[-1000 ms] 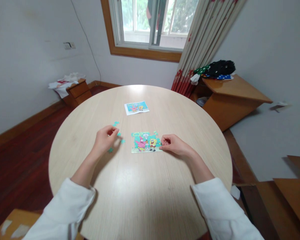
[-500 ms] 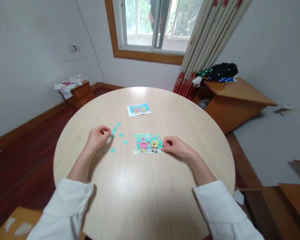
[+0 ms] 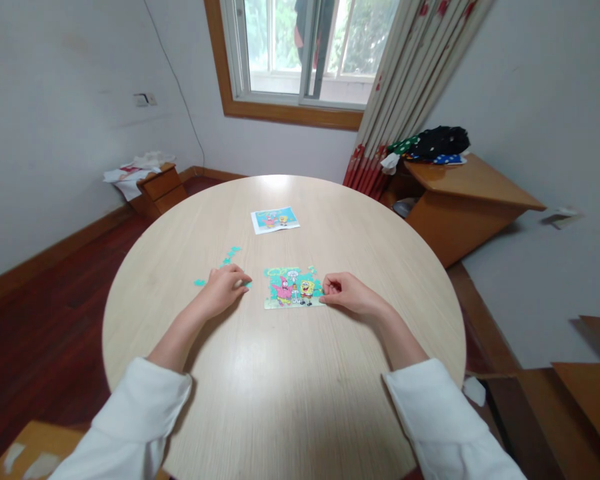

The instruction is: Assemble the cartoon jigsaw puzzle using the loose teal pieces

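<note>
Round table (image 3: 290,400): we steady puzzle (image 3: 293,287), right hand (image 3: 347,293) pinching its edge; left hand (image 3: 225,288), fingers curled, covers loose pieces (image 3: 230,255) left of puzzle. Next: fit one piece.

the single head view looks forward and down from above the near edge of the round table (image 3: 280,400), close over both forearms (sleeves fill the bottom corners), facing the far window (image 3: 300,47), side walls spread wide.

Partly assembled cartoon puzzle (image 3: 293,289) lies flat at table centre; loose teal pieces (image 3: 230,255) scattered left.
</note>
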{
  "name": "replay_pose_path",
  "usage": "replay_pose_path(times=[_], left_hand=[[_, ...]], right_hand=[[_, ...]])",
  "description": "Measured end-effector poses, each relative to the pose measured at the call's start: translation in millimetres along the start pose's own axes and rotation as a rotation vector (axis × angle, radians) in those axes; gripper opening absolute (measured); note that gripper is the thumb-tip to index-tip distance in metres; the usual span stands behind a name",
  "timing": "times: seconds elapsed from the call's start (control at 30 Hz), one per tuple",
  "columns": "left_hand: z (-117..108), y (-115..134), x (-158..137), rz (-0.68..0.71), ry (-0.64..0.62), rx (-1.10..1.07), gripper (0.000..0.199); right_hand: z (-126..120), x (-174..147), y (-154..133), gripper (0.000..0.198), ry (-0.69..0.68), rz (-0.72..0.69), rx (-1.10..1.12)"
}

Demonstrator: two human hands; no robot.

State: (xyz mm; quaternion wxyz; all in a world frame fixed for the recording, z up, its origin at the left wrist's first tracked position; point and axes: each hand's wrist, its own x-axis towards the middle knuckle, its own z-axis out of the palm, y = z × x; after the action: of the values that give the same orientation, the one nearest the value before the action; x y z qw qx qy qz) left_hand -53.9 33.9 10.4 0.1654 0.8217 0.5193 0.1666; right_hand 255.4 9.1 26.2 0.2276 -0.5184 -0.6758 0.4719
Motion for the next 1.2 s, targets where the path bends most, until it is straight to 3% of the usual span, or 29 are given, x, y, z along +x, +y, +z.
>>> replay_pose_path(times=[0.53, 0.77, 0.97, 1.2], left_hand=[[-3.1, 11.5, -2.4, -0.014, -0.095, 0.051, 0.017], [-1.8, 9.5, -2.4, -0.053, -0.046, 0.017, 0.012], [-1.8, 12.6, -2.2, -0.095, 0.001, 0.02, 0.018], [1.4, 17.8, -0.4, -0.177, -0.013, 0.071, 0.01]], right_hand=[[0.1, -1.6, -3.0, 0.022, 0.016, 0.007, -0.021], [-0.3, -1.2, -3.3, 0.022, 0.012, 0.004, -0.03], [0.4, -0.9, -3.7, 0.021, 0.004, 0.004, -0.023], [1.0, 0.0, -1.3, 0.021, 0.013, -0.008, -0.029]])
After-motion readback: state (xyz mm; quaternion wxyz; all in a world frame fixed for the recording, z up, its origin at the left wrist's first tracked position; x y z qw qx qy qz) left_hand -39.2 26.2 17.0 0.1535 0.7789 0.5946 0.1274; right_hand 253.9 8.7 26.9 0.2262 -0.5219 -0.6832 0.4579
